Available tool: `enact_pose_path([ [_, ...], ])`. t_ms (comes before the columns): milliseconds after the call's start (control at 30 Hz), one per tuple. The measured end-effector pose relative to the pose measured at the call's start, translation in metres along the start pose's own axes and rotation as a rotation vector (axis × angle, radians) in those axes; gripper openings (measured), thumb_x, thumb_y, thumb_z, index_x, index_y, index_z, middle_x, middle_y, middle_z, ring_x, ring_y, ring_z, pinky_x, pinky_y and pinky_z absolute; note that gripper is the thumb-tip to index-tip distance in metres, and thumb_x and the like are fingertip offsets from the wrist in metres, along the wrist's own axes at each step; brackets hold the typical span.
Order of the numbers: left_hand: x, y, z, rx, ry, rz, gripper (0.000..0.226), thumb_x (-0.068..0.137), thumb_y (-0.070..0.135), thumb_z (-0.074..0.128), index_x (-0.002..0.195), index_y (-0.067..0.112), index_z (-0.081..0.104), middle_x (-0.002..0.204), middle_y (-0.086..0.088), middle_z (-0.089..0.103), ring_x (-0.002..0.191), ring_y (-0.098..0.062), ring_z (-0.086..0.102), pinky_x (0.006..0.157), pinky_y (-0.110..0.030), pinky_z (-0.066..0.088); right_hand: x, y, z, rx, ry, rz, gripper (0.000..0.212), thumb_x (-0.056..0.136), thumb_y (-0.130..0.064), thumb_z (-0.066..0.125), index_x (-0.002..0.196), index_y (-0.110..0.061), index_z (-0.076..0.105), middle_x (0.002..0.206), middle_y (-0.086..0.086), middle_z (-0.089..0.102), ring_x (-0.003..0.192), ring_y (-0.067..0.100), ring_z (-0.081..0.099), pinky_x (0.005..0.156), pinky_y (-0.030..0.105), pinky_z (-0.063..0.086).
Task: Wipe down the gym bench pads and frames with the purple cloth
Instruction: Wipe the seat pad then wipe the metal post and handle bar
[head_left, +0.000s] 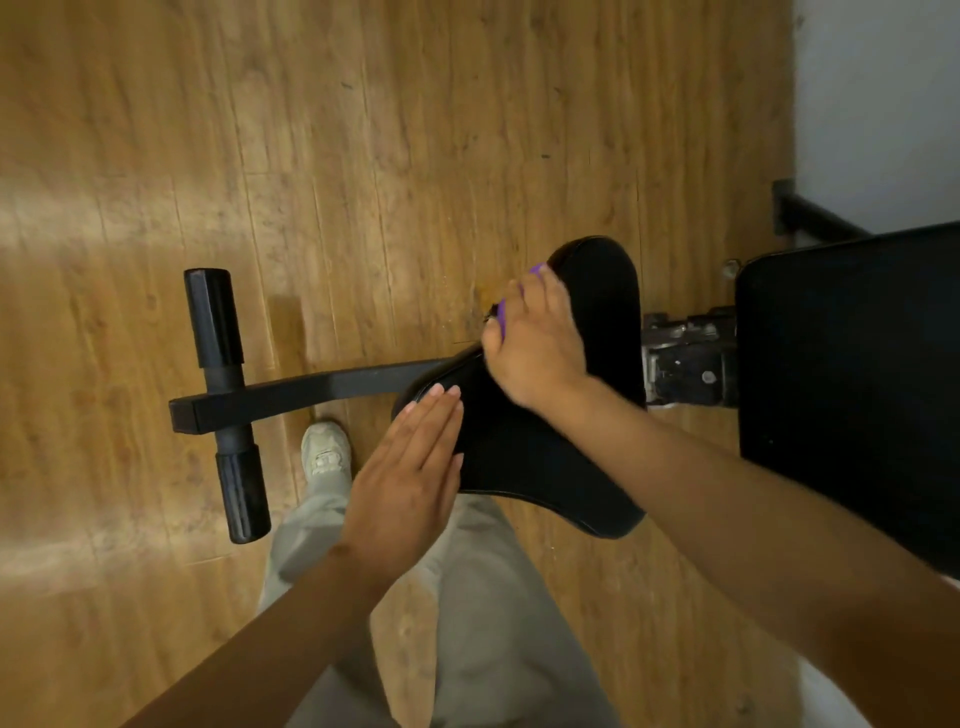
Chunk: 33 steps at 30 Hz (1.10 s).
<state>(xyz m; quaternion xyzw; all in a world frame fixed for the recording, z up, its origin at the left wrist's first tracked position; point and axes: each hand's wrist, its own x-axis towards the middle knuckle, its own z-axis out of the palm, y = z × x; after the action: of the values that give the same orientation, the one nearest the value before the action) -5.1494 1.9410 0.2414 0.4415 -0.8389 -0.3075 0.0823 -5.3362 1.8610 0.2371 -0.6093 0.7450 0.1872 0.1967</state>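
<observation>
Cloth (536, 270), purple and soft, sits bunched under the right hand (537, 340) at the far edge of the black seat pad (524, 457), only slivers showing between curled fingers. It looks light and limp, best gripped wadded in the palm. The left hand (410, 473) lies flat, fingers straight, bracing the pad's near-left edge. The pad seems firm, slightly slick vinyl; the frame bar (322, 389) is rigid steel.
</observation>
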Motion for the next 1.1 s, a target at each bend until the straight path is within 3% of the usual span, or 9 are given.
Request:
enact_pose_path([
  [200, 0.007, 0.005, 0.001, 0.016, 0.014, -0.031, 0.047, 0.096, 0.020, 0.047, 0.139, 0.001, 0.046, 0.149, -0.011, 0.041, 0.143, -0.020, 0.030, 0.118, -0.037, 0.024, 0.033, 0.030, -0.013, -0.070, -0.033, -0.057, 0.053, 0.099, -0.036, 0.027, 0.133, 0.000, 0.046, 0.142, 0.016, 0.041, 0.138, 0.028, 0.027, 0.118, 0.038, 0.015],
  [300, 0.009, 0.008, 0.002, 0.006, 0.018, -0.057, 0.048, 0.096, 0.020, 0.048, 0.140, 0.002, 0.045, 0.149, -0.010, 0.040, 0.143, -0.020, 0.030, 0.117, -0.039, 0.026, 0.082, 0.050, -0.032, -0.021, -0.126, 0.138, 0.043, 0.098, -0.031, 0.033, 0.123, -0.004, 0.055, 0.125, 0.014, 0.052, 0.118, 0.030, 0.046, 0.098, 0.038, 0.037],
  [367, 0.009, 0.012, 0.003, 0.004, 0.012, -0.085, 0.049, 0.095, 0.019, 0.050, 0.141, 0.002, 0.044, 0.150, -0.010, 0.040, 0.143, -0.020, 0.030, 0.117, -0.040, 0.026, 0.102, 0.065, -0.046, 0.122, -0.248, 0.246, 0.038, 0.100, -0.027, 0.035, 0.120, -0.005, 0.058, 0.112, 0.013, 0.056, 0.103, 0.029, 0.052, 0.083, 0.037, 0.041],
  [433, 0.010, 0.014, 0.004, 0.001, 0.018, -0.089, 0.048, 0.095, 0.017, 0.051, 0.140, 0.002, 0.045, 0.149, -0.011, 0.041, 0.142, -0.021, 0.032, 0.116, -0.042, 0.028, 0.113, 0.085, -0.045, 0.234, -0.294, 0.248, 0.036, 0.100, -0.025, 0.034, 0.111, -0.004, 0.061, 0.110, 0.015, 0.058, 0.097, 0.027, 0.052, 0.083, 0.036, 0.040],
  [533, 0.010, 0.012, 0.003, 0.019, 0.016, -0.063, 0.047, 0.095, 0.016, 0.050, 0.140, 0.001, 0.045, 0.149, -0.011, 0.041, 0.142, -0.022, 0.033, 0.115, -0.043, 0.030, 0.102, 0.104, -0.014, 0.574, 0.008, 0.318, 0.045, 0.093, -0.037, 0.031, 0.108, -0.010, 0.064, 0.114, 0.013, 0.058, 0.105, 0.028, 0.055, 0.085, 0.034, 0.044],
  [667, 0.011, 0.011, 0.004, 0.034, 0.004, -0.058, 0.048, 0.094, 0.015, 0.050, 0.140, 0.001, 0.044, 0.149, -0.012, 0.041, 0.142, -0.022, 0.032, 0.113, -0.045, 0.033, 0.030, 0.093, 0.036, 0.686, 0.340, 0.255, 0.049, 0.102, -0.023, 0.033, 0.147, -0.007, 0.025, 0.152, 0.014, 0.024, 0.141, 0.026, 0.023, 0.115, 0.039, 0.027],
  [767, 0.011, 0.011, 0.004, 0.028, -0.006, -0.057, 0.049, 0.094, 0.015, 0.051, 0.141, 0.001, 0.044, 0.149, -0.011, 0.040, 0.142, -0.022, 0.032, 0.113, -0.045, 0.033, -0.026, 0.087, 0.065, 0.681, 0.343, 0.265, 0.052, 0.103, -0.024, 0.029, 0.150, -0.006, 0.015, 0.158, 0.014, 0.012, 0.147, 0.024, 0.007, 0.118, 0.043, 0.021],
  [867, 0.011, 0.011, 0.003, 0.021, -0.010, -0.058, 0.048, 0.096, 0.017, 0.048, 0.141, 0.001, 0.043, 0.150, -0.010, 0.039, 0.142, -0.022, 0.032, 0.114, -0.045, 0.032, -0.041, 0.091, 0.077, 0.673, 0.336, 0.219, 0.055, 0.101, -0.026, 0.027, 0.150, -0.004, 0.015, 0.157, 0.015, 0.013, 0.147, 0.025, 0.009, 0.117, 0.044, 0.024],
  [1100, 0.011, 0.010, 0.003, 0.032, -0.010, -0.042, 0.048, 0.096, 0.016, 0.049, 0.141, 0.001, 0.043, 0.150, -0.011, 0.039, 0.142, -0.023, 0.032, 0.113, -0.047, 0.033, 0.039, 0.102, 0.037, 0.650, 0.340, 0.279, 0.052, 0.101, -0.024, 0.034, 0.147, -0.001, 0.024, 0.152, 0.019, 0.025, 0.142, 0.033, 0.020, 0.117, 0.045, 0.022],
])
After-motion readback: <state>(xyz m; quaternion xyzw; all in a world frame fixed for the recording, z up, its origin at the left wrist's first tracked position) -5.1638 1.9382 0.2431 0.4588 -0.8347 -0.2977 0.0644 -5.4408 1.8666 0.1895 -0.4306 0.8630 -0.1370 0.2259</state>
